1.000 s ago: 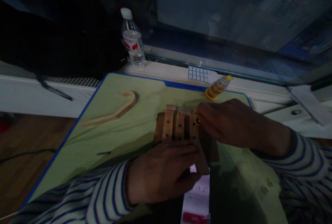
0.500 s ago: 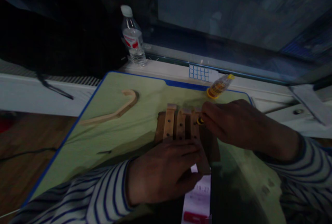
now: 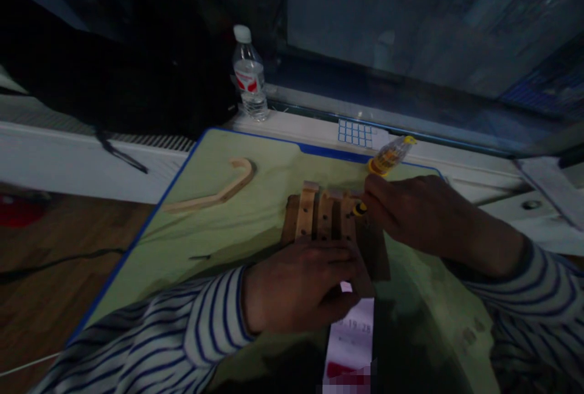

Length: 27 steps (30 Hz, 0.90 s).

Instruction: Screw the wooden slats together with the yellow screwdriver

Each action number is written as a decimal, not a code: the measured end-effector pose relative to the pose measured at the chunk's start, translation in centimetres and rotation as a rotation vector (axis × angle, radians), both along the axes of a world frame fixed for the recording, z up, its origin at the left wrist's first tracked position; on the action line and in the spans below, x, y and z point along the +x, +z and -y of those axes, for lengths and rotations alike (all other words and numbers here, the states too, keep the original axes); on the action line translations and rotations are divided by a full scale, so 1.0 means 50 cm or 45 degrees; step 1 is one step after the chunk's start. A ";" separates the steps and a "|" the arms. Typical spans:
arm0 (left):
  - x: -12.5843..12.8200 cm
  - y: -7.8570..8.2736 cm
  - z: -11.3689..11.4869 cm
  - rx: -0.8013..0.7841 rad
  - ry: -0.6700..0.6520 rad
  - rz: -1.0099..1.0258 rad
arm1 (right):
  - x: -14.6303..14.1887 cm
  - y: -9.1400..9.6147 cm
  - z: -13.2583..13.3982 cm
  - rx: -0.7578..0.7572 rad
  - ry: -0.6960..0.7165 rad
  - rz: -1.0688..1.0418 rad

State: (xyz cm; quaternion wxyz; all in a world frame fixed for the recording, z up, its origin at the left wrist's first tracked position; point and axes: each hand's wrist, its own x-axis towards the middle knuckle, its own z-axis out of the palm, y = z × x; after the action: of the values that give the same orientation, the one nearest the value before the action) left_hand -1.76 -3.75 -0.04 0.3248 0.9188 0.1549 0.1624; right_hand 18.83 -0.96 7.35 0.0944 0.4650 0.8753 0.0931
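My right hand (image 3: 410, 214) is closed around a small yellow-and-black screwdriver (image 3: 360, 210), most of whose handle the fingers hide. The tool's tip points at a dark screw or hole in the rightmost of three pale wooden strips (image 3: 305, 214). These strips lie side by side on a brown wooden board (image 3: 290, 221), their far ends raised. Laid across their near part, my left hand (image 3: 301, 287) grips the wood with its fingers bent over the right side. What is under the palm is hidden.
A hook-shaped wooden piece (image 3: 219, 195) and a thin dark screw or nail (image 3: 199, 257) lie on the blue-edged table (image 3: 182, 239). A lit phone (image 3: 350, 336) is below my left hand. Behind stand a water bottle (image 3: 250, 78) and a yellow-capped clear container (image 3: 391, 155).
The view has shifted slightly, so most things appear further right. More of the screwdriver shows beside my right fingers. My left hand stays on the strips.
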 end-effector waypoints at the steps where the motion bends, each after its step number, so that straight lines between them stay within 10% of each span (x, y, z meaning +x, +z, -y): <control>1: 0.000 0.000 0.000 -0.010 -0.002 0.016 | -0.002 0.003 0.001 -0.011 -0.004 0.004; 27: 0.000 0.003 -0.006 -0.019 -0.056 0.038 | -0.017 0.040 0.004 -0.264 0.129 -0.093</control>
State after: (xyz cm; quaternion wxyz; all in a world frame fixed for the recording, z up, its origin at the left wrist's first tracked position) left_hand -1.75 -3.46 0.12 0.3373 0.9170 0.1311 0.1679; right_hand 18.01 -1.17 9.34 0.1054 0.4109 0.9055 -0.0102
